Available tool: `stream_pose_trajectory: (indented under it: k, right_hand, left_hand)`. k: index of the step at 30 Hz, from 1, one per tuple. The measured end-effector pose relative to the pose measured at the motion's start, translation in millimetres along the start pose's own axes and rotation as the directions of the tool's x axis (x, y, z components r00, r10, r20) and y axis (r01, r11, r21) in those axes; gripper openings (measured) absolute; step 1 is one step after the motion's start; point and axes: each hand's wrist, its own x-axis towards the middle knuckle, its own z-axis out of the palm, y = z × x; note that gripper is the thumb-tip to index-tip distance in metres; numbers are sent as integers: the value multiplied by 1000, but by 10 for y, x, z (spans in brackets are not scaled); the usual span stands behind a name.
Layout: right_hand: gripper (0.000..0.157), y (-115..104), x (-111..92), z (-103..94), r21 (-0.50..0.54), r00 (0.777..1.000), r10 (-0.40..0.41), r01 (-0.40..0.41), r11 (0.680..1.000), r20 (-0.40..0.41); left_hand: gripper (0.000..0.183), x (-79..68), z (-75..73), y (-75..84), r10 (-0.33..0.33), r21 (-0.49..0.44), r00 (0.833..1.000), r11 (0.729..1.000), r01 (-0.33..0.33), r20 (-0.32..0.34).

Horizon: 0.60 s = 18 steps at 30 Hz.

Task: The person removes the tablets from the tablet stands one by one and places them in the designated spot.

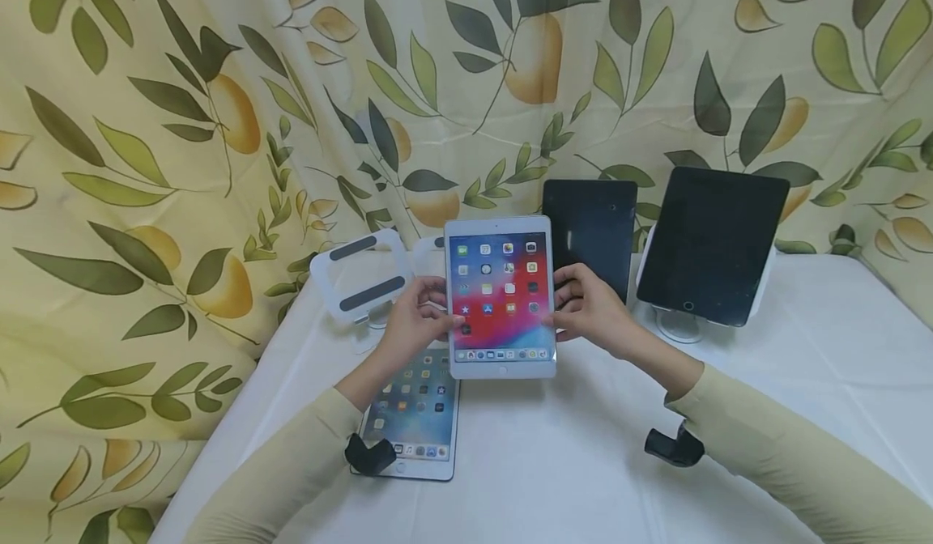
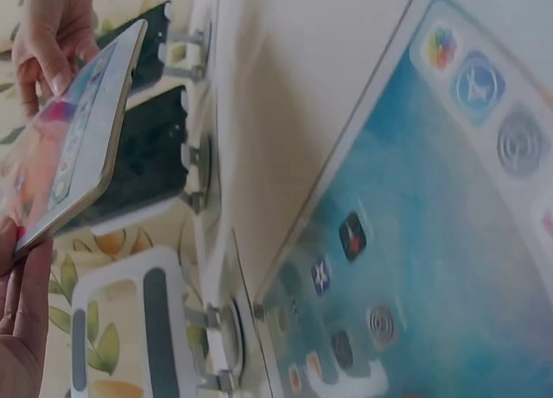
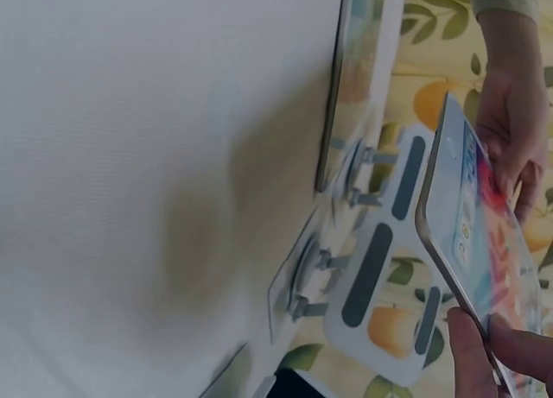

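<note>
A white tablet (image 1: 501, 301) with a lit screen of app icons is held up over the table, its screen toward the head camera. My left hand (image 1: 419, 315) grips its left edge, thumb on the front and fingers behind. On the opposite edge my right hand (image 1: 592, 311) pinches it the same way. Below my left forearm, a second lit tablet (image 1: 419, 414) lies flat on the table, partly covered by that arm. Behind the held tablet stands a white tablet stand (image 1: 399, 289) with dark grey pads; another stand (image 3: 359, 303) shows in the right wrist view.
Two dark-screened tablets stand at the back: one (image 1: 589, 220) partly behind my right hand, one (image 1: 710, 244) tilted on a white stand with a round base (image 1: 678, 325). A white cloth covers the table (image 1: 547, 463). A leaf-patterned curtain (image 1: 466, 82) hangs behind.
</note>
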Motion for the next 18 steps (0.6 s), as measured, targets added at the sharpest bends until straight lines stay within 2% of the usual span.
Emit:
stream_pose_trajectory:
  k: [4,10,18]
  right_hand:
    - [61,11,-75,-27,-8,1000,15,-15,1000,0]
    - [63,47,-177,-66,-7,998,59,-58,998,20]
    - [69,107,-339,-89,-14,989,140,-140,990,40]
  left_hand:
    - [54,-47,42,8,-17,-11,1000,1000,17,23]
    - [55,-88,115,-4,-7,-39,998,999,10,58]
    - [56,-189,198,-41,-63,-61,987,995,73,147]
